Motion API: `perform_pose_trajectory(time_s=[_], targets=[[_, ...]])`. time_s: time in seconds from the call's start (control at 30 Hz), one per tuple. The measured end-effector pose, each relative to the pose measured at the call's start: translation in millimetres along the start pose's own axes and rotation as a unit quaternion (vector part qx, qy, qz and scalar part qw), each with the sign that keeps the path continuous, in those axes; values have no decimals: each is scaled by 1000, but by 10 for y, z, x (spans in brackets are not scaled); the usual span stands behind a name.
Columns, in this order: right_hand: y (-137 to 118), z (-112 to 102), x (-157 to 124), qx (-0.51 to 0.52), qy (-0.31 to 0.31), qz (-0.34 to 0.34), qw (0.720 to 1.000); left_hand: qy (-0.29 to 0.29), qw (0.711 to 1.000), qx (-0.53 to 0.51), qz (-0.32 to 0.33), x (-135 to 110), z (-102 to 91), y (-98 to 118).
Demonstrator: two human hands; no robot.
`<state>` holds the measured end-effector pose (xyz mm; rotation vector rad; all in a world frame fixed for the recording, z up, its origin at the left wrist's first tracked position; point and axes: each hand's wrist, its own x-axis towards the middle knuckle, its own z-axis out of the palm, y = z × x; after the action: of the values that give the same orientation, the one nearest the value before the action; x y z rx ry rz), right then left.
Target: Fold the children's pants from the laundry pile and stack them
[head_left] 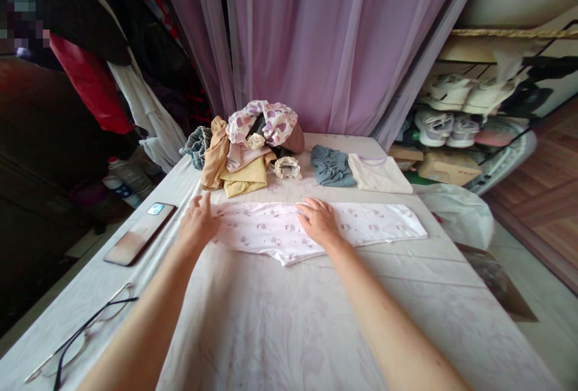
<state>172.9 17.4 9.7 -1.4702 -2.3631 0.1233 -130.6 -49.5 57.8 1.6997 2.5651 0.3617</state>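
Observation:
A long white garment with a small pink print lies folded flat across the bed in front of me. My right hand rests palm down on its middle, fingers apart. My left hand sits at the garment's left end, touching it, and holds nothing. Behind the hands is a heap of folded and crumpled clothes, topped by a white and purple patterned piece. To its right lie a folded blue-grey garment and a folded cream garment.
A smartphone and a pair of glasses lie on the pale patterned bedsheet to my left. A white plastic bag sits past the right edge. Lilac curtains hang behind; shoes fill a rack at right.

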Motion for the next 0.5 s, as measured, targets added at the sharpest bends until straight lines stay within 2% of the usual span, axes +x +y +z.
perform_pose_trajectory(time_s=[0.1,0.17,0.23,0.37,0.43,0.5], targets=[[20,-44,-60,6,15,-9,1000,41,990,42,130,-156,73,271],[87,-94,-111,7,28,-8,1000,27,968,29,247,-253,197,445],[230,-168,-174,5,43,1,999,-1,947,15,321,-320,353,571],[775,-407,-369,-4,83,62,995,-24,939,6,342,-347,594,630],[1113,-559,-514,-24,115,143,983,-24,940,10,339,-330,629,608],[1420,-708,-679,-66,153,261,951,-17,941,14,339,-327,612,595]])
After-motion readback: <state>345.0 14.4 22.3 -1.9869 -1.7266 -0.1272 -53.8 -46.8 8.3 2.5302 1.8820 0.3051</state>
